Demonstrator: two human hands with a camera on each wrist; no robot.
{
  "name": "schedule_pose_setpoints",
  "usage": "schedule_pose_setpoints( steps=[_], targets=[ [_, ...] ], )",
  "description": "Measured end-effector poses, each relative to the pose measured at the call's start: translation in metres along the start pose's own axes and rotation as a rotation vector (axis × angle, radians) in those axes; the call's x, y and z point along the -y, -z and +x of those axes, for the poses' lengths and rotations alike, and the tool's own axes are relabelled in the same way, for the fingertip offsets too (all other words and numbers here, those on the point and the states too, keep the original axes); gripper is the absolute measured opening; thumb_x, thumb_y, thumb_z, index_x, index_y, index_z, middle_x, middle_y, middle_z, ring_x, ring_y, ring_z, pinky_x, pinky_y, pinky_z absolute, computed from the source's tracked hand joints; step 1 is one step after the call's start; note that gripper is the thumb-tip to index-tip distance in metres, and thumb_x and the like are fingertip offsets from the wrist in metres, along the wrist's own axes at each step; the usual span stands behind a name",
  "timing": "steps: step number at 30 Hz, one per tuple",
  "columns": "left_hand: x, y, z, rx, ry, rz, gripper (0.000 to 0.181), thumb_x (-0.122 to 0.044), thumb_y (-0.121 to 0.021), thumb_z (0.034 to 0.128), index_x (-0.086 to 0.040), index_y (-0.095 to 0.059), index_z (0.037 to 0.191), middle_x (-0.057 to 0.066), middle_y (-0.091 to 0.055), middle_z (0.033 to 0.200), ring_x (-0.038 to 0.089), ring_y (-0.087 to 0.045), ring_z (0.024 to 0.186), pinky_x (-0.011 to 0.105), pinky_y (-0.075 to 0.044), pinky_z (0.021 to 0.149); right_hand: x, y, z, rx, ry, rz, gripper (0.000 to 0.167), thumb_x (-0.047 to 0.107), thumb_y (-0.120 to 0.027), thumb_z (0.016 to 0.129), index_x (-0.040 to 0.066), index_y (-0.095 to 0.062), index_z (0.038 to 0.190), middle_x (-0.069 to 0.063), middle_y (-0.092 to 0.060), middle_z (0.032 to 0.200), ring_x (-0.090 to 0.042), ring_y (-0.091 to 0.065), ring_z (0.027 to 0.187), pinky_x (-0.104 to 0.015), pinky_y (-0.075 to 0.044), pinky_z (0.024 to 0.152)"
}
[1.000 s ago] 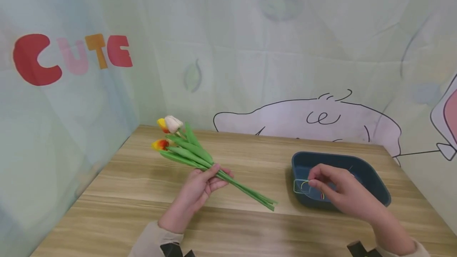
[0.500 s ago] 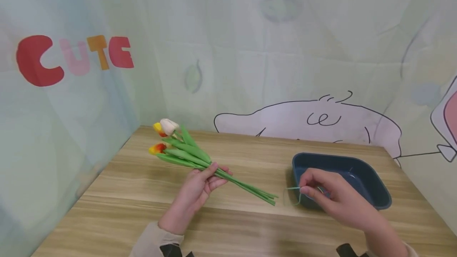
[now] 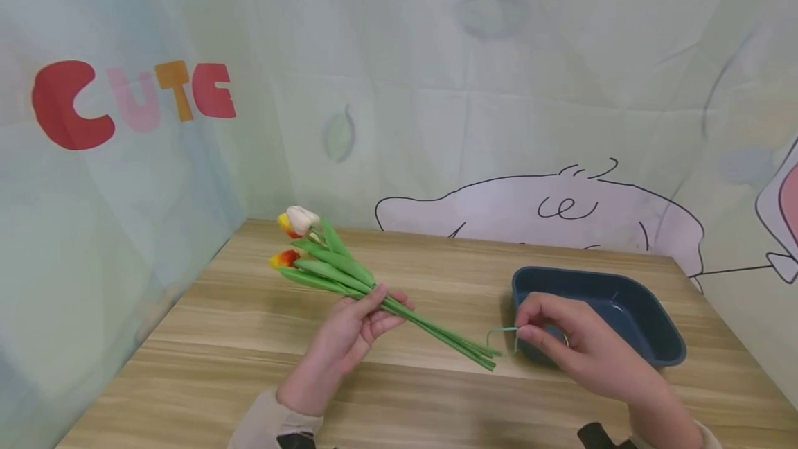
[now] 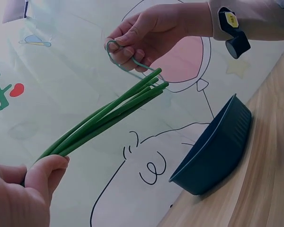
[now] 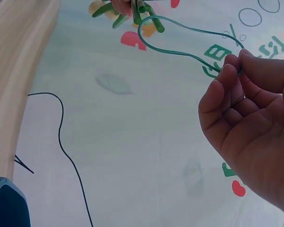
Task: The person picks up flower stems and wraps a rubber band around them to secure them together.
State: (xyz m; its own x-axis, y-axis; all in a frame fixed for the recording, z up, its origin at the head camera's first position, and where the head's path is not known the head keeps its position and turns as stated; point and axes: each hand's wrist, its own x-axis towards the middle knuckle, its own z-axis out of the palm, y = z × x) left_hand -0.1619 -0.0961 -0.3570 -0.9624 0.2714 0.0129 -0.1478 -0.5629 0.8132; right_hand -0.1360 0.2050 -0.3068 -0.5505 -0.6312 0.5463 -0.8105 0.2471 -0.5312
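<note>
In the head view my left hand [image 3: 358,324] holds a bunch of artificial tulips [image 3: 333,270] by the stems. Their white, yellow and orange-red heads lean to the far left, and the cut ends slant toward the right. My right hand [image 3: 580,345] pinches a thin green rubber band [image 5: 177,53] between thumb and fingertips. That band hangs as an open loop beside the stem ends [image 4: 156,81]. The left wrist view has loop and stem tips overlapping; whether the tips pass inside it I cannot tell.
A dark blue plastic basin [image 3: 654,328] stands on the wooden table [image 3: 436,400], partly behind my right hand. A printed curtain [image 3: 411,123] closes off the back and the left side.
My right hand has moved left from over the basin with the rubber band, bringing it to the stem ends. The left hand and tulips have shifted only slightly.
</note>
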Motion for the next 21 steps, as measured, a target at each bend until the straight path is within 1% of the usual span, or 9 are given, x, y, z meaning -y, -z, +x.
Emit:
schedule_pose_setpoints(
  steps=[3, 7, 9, 14, 18, 21],
  targets=[
    [-0.001, -0.002, -0.002, 0.023, 0.007, -0.005, 0.013, -0.008, -0.041, 0.1033, -0.005, -0.050, 0.094, 0.007, -0.073, 0.089, 0.018, -0.071, 0.091, 0.026, -0.057, 0.087, 0.001, 0.000, 0.001, -0.002, 0.000, -0.001, 0.033, -0.012, -0.065, 0.084, 0.018, -0.057, 0.096, 0.010, -0.054, 0.083, -0.005, -0.051, 0.073, -0.019, -0.045, 0.056],
    [0.000, -0.003, -0.004, 0.054, 0.015, -0.010, 0.015, -0.008, -0.040, 0.1036, -0.006, -0.051, 0.094, 0.007, -0.073, 0.089, 0.017, -0.071, 0.090, 0.026, -0.057, 0.086, 0.005, 0.001, 0.003, 0.005, -0.028, -0.004, 0.030, -0.006, -0.064, 0.087, 0.022, -0.056, 0.095, 0.014, -0.052, 0.083, -0.004, -0.050, 0.072, -0.019, -0.046, 0.057],
    [0.000, -0.004, -0.005, 0.066, 0.020, -0.010, 0.014, -0.008, -0.040, 0.1037, -0.007, -0.051, 0.095, 0.007, -0.073, 0.089, 0.017, -0.071, 0.089, 0.026, -0.058, 0.086, 0.006, 0.002, 0.003, 0.007, -0.031, 0.001, 0.031, -0.007, -0.064, 0.087, 0.022, -0.056, 0.094, 0.014, -0.051, 0.083, -0.004, -0.050, 0.072, -0.019, -0.046, 0.057],
    [0.002, -0.006, -0.007, 0.107, 0.031, -0.015, 0.012, -0.010, -0.043, 0.1032, -0.006, -0.051, 0.095, 0.007, -0.072, 0.090, 0.018, -0.071, 0.089, 0.026, -0.058, 0.086, 0.007, 0.001, 0.006, 0.006, -0.004, 0.027, 0.032, -0.011, -0.063, 0.086, 0.020, -0.056, 0.094, 0.012, -0.052, 0.083, -0.005, -0.049, 0.072, -0.020, -0.046, 0.057],
    [0.003, -0.008, -0.009, 0.161, 0.034, -0.018, 0.011, -0.011, -0.047, 0.1020, -0.004, -0.053, 0.096, 0.008, -0.072, 0.091, 0.018, -0.071, 0.091, 0.027, -0.057, 0.087, 0.008, -0.001, 0.009, 0.007, 0.005, 0.064, 0.033, -0.012, -0.063, 0.085, 0.018, -0.057, 0.095, 0.010, -0.054, 0.085, -0.007, -0.052, 0.076, -0.021, -0.049, 0.061],
    [0.005, -0.009, -0.010, 0.191, 0.038, -0.001, 0.013, -0.012, -0.049, 0.1014, -0.003, -0.057, 0.097, 0.007, -0.072, 0.092, 0.018, -0.071, 0.091, 0.027, -0.057, 0.088, 0.007, -0.003, 0.011, 0.013, 0.024, 0.089, 0.033, -0.014, -0.062, 0.085, 0.016, -0.057, 0.096, 0.007, -0.055, 0.087, -0.008, -0.053, 0.079, -0.022, -0.051, 0.065]
  ],
)
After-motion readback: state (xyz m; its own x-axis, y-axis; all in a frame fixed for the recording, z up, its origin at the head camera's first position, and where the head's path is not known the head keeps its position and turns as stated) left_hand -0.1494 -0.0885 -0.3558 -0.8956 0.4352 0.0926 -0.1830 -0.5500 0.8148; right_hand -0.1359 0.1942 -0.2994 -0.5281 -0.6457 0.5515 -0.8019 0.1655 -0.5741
